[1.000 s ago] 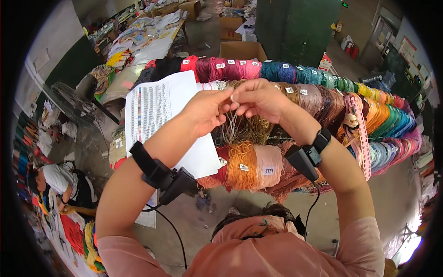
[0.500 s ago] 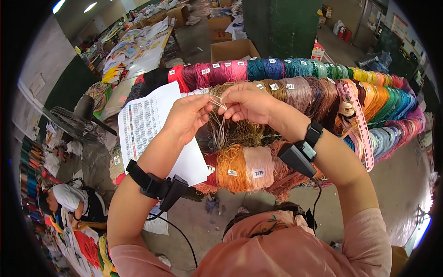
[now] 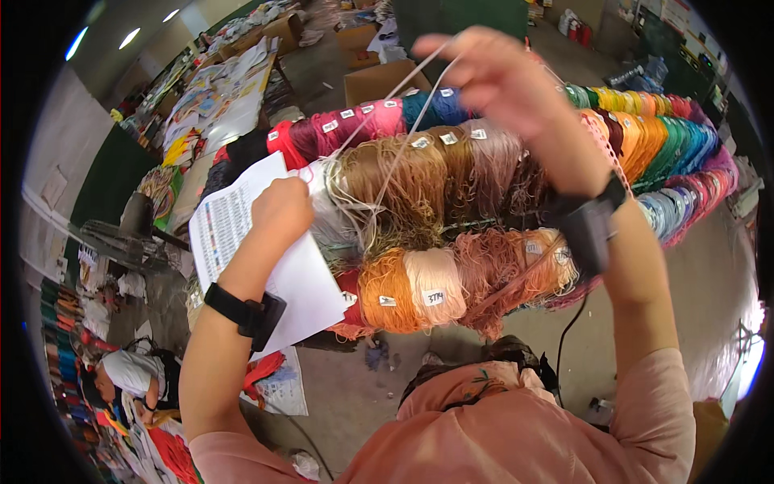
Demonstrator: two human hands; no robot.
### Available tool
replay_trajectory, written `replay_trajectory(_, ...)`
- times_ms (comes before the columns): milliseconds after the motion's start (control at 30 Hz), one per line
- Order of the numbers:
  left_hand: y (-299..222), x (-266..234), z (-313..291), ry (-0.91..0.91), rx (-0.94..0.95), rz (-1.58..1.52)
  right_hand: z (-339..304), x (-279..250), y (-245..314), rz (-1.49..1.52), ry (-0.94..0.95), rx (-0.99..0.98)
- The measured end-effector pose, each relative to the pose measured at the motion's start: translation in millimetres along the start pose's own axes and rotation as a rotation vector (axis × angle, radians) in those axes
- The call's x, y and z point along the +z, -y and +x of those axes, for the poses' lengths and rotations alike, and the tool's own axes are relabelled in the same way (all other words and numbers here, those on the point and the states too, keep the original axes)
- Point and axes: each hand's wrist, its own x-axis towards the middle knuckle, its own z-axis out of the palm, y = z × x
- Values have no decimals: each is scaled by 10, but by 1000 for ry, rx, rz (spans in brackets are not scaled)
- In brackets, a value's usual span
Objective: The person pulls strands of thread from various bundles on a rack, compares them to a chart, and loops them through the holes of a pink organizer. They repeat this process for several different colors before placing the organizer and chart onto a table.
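Closest is the pink shirt (image 3: 516, 440), and a bare arm goes out from each side of it. The left arm (image 3: 216, 367) bends inward, with a black strap (image 3: 222, 309) near its wrist. The right arm (image 3: 641, 278) goes up, then leans in toward the middle, with a black box (image 3: 584, 234) on its wrist. Past the bottom of the white paper (image 3: 306, 298), the left hand (image 3: 282, 211) is curled up like a fist over it; I can't tell what is inside. Orange thread (image 3: 385, 284) hangs nearby, with brown thread (image 3: 407, 181) behind it. The white thread (image 3: 326, 211) hangs just beside the left hand. Two of its pale strands (image 3: 418, 118) stretch up to the right hand (image 3: 506, 81). That hand is blurry and raised high, well apart from the left one, and its bent fingers hold the strands. Farther back is a brown cardboard box (image 3: 379, 81).
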Motion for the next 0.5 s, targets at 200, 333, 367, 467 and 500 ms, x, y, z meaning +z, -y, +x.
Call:
replay_trajectory(200, 105, -26, 22, 208, -25, 114, -441, -688, 1551, -79, -203, -210)
replay_trajectory(333, 4, -56, 16, 178, 68, 50, -1686, -2616, 3211, -1092, -654, -346)
replay_trajectory(367, -28, -37, 59, 156, 106, 14, -2242, -3013, 3811, -1876, -931, -265)
replay_trajectory(467, -236, -240, -25, 110, 115, -124, -2436, -3327, 3949, -1714, -814, -362)
replay_trajectory(500, -432, -373, -48, 151, 98, -250, -2514, -3390, 3984, -1636, -764, -400)
